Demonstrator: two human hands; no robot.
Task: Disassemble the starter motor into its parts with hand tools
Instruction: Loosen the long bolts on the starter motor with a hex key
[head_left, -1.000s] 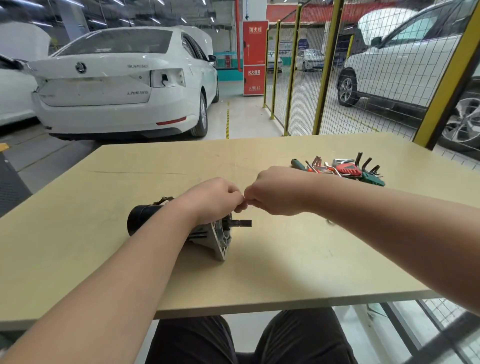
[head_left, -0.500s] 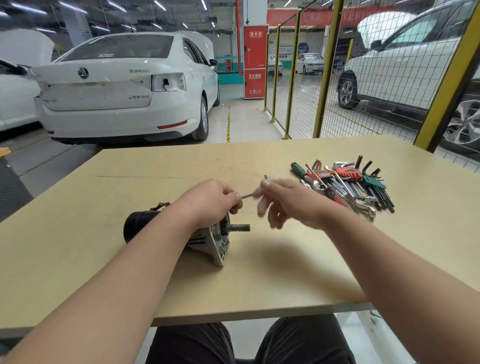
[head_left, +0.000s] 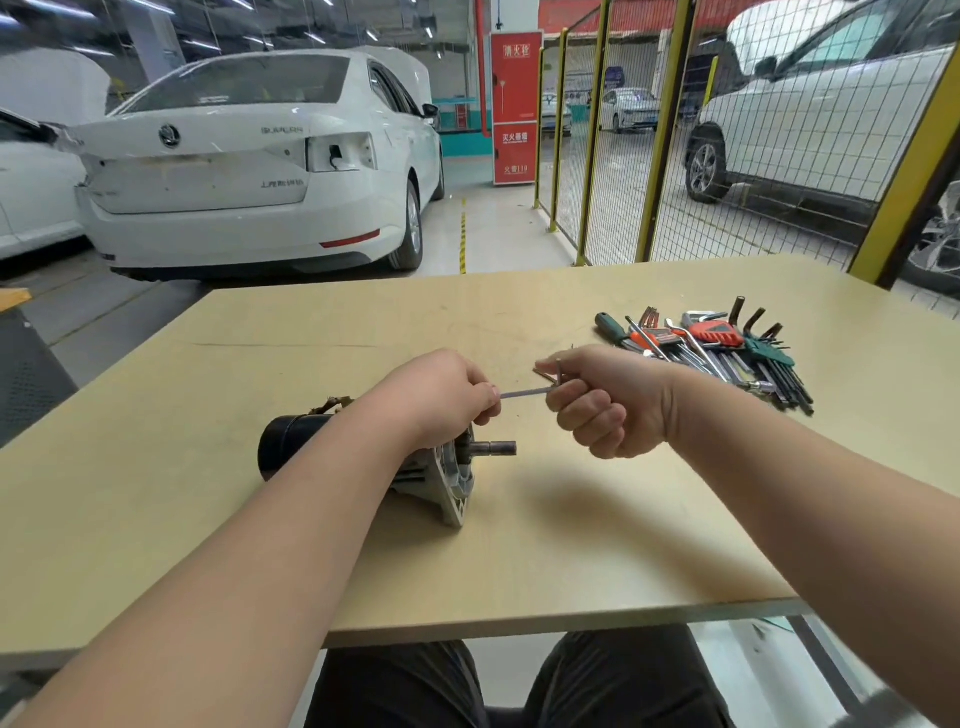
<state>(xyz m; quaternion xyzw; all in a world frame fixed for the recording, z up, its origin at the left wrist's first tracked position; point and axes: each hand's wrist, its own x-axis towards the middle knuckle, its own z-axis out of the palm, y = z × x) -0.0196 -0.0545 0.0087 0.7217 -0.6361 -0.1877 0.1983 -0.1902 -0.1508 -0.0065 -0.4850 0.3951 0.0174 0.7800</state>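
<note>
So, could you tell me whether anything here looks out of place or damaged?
Only the white car behind the table: its right tail lamp is missing, leaving a hole. The starter motor and tool pile look ordinary.

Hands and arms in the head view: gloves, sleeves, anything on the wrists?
No gloves: left hand and right hand are bare. Both forearms are uncovered up to the frame edge, with no sleeve in view. No watch, band or ring visible. Dark trousers show at the bottom.
</note>
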